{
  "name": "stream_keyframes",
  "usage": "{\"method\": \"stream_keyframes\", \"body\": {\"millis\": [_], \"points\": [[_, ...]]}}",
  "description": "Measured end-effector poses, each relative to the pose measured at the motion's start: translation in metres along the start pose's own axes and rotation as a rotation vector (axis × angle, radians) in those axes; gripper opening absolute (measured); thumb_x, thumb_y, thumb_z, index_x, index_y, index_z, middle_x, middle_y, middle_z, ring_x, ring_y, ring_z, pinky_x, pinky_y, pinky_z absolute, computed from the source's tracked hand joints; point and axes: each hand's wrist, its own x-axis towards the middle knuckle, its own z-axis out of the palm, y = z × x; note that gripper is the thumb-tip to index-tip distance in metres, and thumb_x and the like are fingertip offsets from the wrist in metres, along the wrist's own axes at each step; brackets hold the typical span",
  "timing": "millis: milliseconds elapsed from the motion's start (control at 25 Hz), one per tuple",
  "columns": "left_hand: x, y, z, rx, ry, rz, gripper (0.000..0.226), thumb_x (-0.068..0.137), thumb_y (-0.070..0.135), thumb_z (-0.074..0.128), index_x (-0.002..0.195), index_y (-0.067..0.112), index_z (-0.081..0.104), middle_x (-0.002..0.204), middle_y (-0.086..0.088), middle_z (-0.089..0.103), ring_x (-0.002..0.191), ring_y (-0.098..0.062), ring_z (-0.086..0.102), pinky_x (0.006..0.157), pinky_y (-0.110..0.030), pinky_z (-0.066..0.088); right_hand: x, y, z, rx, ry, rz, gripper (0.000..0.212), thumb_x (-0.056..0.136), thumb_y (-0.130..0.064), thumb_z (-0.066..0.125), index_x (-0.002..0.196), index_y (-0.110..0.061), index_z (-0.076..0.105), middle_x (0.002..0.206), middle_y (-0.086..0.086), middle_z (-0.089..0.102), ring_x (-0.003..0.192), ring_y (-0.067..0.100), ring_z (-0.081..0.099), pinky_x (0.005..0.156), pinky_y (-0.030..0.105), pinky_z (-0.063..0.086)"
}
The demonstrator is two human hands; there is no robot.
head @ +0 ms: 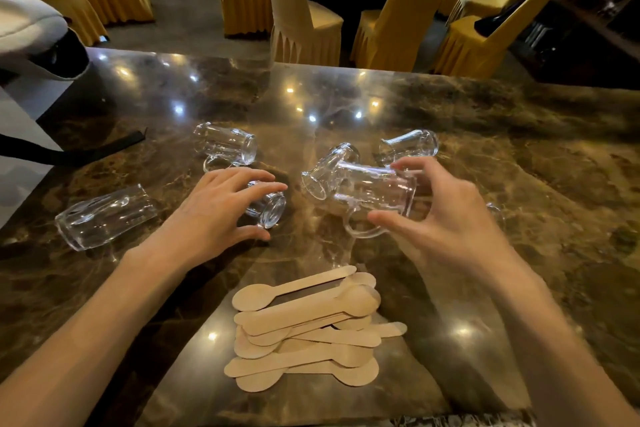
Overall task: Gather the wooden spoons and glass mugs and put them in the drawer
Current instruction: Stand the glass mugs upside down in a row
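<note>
- Wooden spoons lie nearest, heaped loosely on the marble counter between the two forearms; a careless sweep of either arm could scatter them.
- Left hand is spread, fingers curled over a small mug lying on its side, touching it but not yet clearly closed round it. On such a glossy surface the mug could roll away under the palm.
- Right hand pinches a larger mug between thumb and fingertips, tilted, seemingly just off the counter. That light hold on smooth glass could slip, and it hangs close to another mug behind, so a knock could chip both.
- Three more mugs lie tipped over: one at far left, one at the back, one at back right.
- No drawer shows anywhere in view.
- Clear glass over bright reflections blurs rims and handles; something glassy just beyond the right hand is too hidden to name.
</note>
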Motion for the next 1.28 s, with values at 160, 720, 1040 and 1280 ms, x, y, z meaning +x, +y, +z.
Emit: {"method": "stream_keyframes", "body": {"millis": [160, 720, 1040, 1280], "points": [[0.003, 0.004, -0.003, 0.100, -0.022, 0.047, 0.075, 0.075, 0.036, 0.074, 0.140, 0.034, 0.037, 0.145, 0.005, 0.041, 0.135, -0.019, 0.034, 0.112, -0.034, 0.020, 0.030, 0.001, -0.051, -0.192, -0.093, 0.032, 0.074, 0.054, -0.061, 0.074, 0.120, -0.034, 0.054, 0.106, -0.005, 0.062, 0.089, 0.008, 0.054, 0.073, 0.025, 0.043], [0.009, 0.004, -0.002, 0.235, -0.048, 0.038, 0.081, 0.077, 0.038, 0.071, 0.145, 0.032, 0.027, 0.148, 0.007, 0.038, 0.137, -0.017, 0.032, 0.112, -0.033, 0.022, 0.084, 0.046, -0.006, -0.525, -0.205, 0.149, 0.071, 0.055, -0.055, 0.080, 0.118, -0.030, 0.057, 0.091, -0.001, 0.057, 0.086, 0.023, 0.050, 0.068, 0.031, 0.043], [0.015, 0.002, -0.001, 0.315, -0.089, 0.055, 0.080, 0.080, 0.033, 0.070, 0.145, 0.035, 0.023, 0.149, 0.010, 0.036, 0.137, -0.013, 0.031, 0.111, -0.030, 0.022, 0.092, 0.053, -0.007, -0.504, -0.205, 0.122, 0.075, 0.057, -0.051, 0.081, 0.122, -0.028, 0.055, 0.106, 0.001, 0.063, 0.086, 0.020, 0.052, 0.069, 0.032, 0.045], [0.016, 0.000, -0.002, 0.327, -0.074, 0.075, 0.075, 0.081, 0.034, 0.068, 0.143, 0.035, 0.026, 0.146, 0.010, 0.039, 0.135, -0.013, 0.035, 0.110, -0.029, 0.024, 0.084, 0.029, -0.012, -0.553, -0.117, -0.008, 0.081, 0.062, -0.062, 0.072, 0.131, -0.029, 0.045, 0.126, 0.000, 0.056, 0.115, 0.021, 0.051, 0.089, 0.040, 0.045]]}}
